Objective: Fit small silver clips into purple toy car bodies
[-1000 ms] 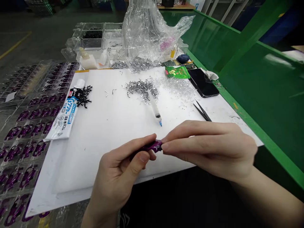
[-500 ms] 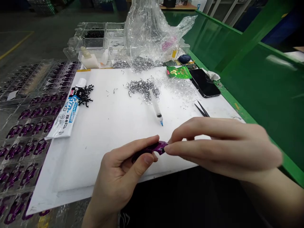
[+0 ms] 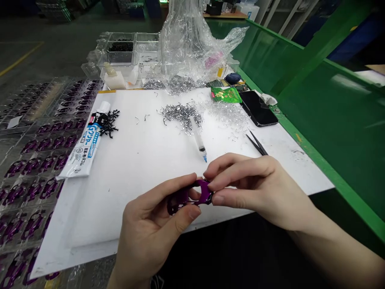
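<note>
A glossy purple toy car body shell [image 3: 204, 193] with cut-out openings is held low over the front of the white board [image 3: 126, 148]. My left hand [image 3: 153, 216] grips its left end between thumb and fingers. The fingertips of my right hand [image 3: 240, 184] pinch the shell's right end; whether a small part is between them I cannot make out. Just beyond the hands lies a syringe [image 3: 197, 136] with a blue tip, its rear end in a heap of small silvery-black parts [image 3: 177, 112]. Black tweezers [image 3: 256, 142] rest behind my right hand.
At left, a white-and-blue glue tube [image 3: 86, 148] lies beside black bits [image 3: 108, 122]. Trays of purple shells [image 3: 33, 164] flank the board. Clear pieces [image 3: 230, 114], a green packet [image 3: 225, 95] and a phone [image 3: 260, 109] are at back right. Behind stands a plastic bag [image 3: 189, 44]; a green wall [image 3: 339, 96] borders the right.
The purple shell has turned so that its openings show more. My right hand has shifted left and rotated, its fingers now closed around the shell's right end. My left hand keeps its hold.
</note>
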Available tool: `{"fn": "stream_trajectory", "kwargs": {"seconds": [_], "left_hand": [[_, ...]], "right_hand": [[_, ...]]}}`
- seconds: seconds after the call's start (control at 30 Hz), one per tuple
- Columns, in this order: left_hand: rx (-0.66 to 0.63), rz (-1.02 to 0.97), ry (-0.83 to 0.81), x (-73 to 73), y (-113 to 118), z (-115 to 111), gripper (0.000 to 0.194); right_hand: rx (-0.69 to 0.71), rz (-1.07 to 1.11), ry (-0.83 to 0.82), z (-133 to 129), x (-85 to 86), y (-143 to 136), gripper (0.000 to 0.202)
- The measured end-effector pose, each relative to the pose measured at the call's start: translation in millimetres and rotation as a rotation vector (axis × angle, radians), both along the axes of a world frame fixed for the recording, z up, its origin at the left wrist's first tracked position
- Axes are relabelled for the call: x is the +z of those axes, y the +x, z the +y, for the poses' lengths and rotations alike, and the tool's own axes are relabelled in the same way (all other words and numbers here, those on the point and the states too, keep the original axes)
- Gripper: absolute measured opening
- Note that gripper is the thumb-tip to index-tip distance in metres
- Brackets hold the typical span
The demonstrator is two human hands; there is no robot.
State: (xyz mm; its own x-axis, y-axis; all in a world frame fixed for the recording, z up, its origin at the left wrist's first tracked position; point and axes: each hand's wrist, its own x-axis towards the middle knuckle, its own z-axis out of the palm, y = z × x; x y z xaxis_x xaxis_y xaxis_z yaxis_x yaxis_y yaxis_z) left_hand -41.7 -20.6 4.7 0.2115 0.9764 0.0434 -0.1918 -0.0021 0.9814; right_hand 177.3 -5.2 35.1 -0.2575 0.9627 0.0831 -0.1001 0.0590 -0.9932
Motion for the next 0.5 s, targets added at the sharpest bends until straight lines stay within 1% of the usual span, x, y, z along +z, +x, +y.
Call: {"fn": "stream_trajectory", "kwargs": {"seconds": [0.07,0.1,0.17,0.23,0.37,0.43,0.5], "left_hand": [[0.013,-0.014,-0.008,0.2,-1,-2,0.045],[0.011,-0.023,-0.017,0.4,-1,-3,0.047],[-0.008,-0.040,-0.045,0.5,-2,-5,0.048],[-0.032,-0.053,-0.069,0.1,-2,-6,0.047],[-0.080,-0.013,-0.041,-2.2,-4,-6,0.046],[-0.091,0.008,-0.015,-3.3,-4,-6,0.047],[-0.088,0.029,0.006,-3.8,-3,-7,0.050]], "right_hand": [[-0.009,0.070,-0.121,-4,0.0,-1,0.042],[-0.010,0.073,-0.156,-6,1.4,0,0.050],[0.019,0.022,-0.174,-9,6.5,3,0.059],[0.045,-0.083,-0.112,-12,13.4,6,0.058],[0.052,-0.309,0.100,-13,25.3,10,0.044],[0.073,-0.366,0.162,-11,27.8,12,0.040],[0.092,-0.383,0.185,-9,27.2,13,0.042]]}}
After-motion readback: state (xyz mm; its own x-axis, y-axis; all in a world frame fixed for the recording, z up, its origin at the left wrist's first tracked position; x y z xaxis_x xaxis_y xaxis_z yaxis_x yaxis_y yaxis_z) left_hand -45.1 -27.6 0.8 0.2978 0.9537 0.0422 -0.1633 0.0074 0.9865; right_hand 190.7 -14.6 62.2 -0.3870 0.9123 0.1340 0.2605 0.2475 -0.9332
